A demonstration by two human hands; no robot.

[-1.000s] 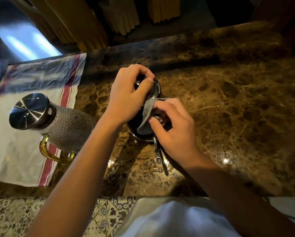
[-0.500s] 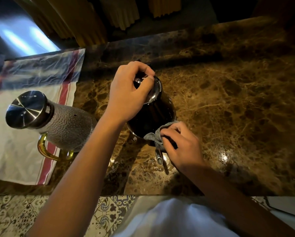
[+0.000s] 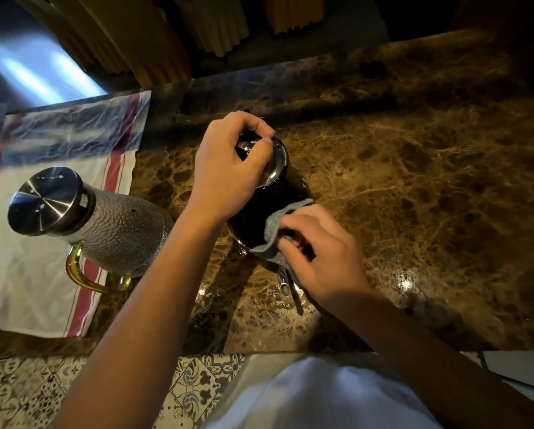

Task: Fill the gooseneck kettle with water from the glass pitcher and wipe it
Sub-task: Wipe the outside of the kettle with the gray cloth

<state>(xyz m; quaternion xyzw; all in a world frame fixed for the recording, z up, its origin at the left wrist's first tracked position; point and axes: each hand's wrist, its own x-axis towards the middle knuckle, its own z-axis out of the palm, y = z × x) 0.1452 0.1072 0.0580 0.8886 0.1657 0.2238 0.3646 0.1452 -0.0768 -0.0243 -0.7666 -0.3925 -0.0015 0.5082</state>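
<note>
pitcher: textured glass pitcher with steel lid (image 3: 104, 224), frame left, upright on striped towel (image 3: 27, 274); pouring looks done
left hand (image 3: 228, 168): fingers clenched round lid knob
kettle: dark gooseneck kettle (image 3: 253, 218), centre of marble counter (image 3: 414, 181)
right hand (image 3: 318, 252): fingers grasping grey cloth (image 3: 271, 230) against lower wall; wiping underway

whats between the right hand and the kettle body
A grey cloth, which the right hand presses against the dark kettle side, seen in the head view.
</note>
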